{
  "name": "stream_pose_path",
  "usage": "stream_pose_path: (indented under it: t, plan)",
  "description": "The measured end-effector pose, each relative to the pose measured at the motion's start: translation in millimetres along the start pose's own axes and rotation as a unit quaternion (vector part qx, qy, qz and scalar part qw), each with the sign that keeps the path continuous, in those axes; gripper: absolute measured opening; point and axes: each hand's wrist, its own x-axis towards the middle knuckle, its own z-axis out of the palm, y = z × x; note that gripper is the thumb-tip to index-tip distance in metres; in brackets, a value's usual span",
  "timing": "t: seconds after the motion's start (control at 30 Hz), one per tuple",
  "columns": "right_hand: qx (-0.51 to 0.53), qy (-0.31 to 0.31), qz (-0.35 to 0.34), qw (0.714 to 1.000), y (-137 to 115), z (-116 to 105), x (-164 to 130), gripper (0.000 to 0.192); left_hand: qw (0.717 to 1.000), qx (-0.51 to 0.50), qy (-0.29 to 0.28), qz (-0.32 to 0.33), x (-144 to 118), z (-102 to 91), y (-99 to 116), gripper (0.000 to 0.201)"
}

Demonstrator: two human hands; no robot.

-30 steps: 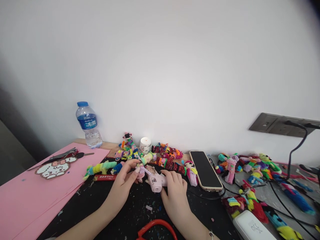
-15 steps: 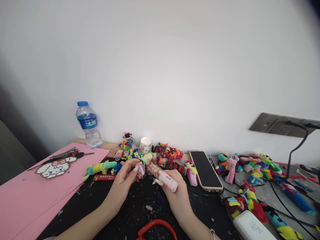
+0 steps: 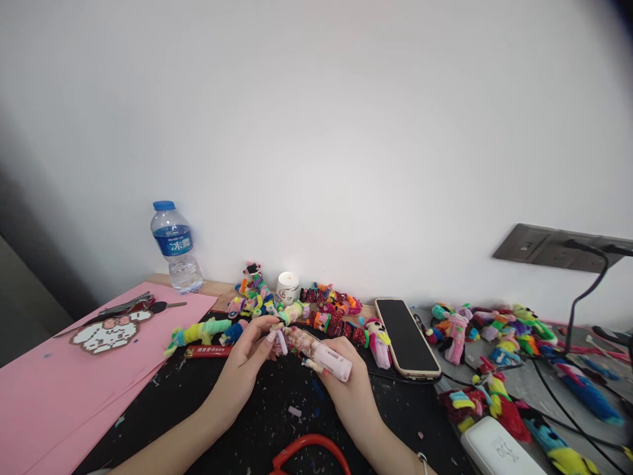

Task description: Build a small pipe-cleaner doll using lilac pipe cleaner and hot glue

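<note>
While the left hand [image 3: 242, 369] pinches a small pink pipe-cleaner figure [image 3: 279, 339] between thumb and fingertips, the right hand [image 3: 349, 386] is closed around a pale pink plastic glue gun [image 3: 324, 356], its nozzle touching that figure above the black mat [image 3: 257, 422].

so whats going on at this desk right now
A person sits at a cluttered craft desk. The right hand grips a pale pink glue gun with its nozzle aimed at a small fuzzy doll piece pinched in the left hand. Finished colourful dolls lie in heaps along the wall, beside a phone, a water bottle and a pink sheet.
</note>
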Motion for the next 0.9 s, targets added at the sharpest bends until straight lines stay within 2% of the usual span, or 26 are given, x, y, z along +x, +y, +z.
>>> stream_pose_path:
  t: [0.9]
  plan:
    - [-0.001, -0.005, -0.005, 1.000, 1.0, 0.2, -1.2, 0.010, 1.000, 0.010, 0.007, 0.000, 0.3, 0.6, 2.4, 0.028]
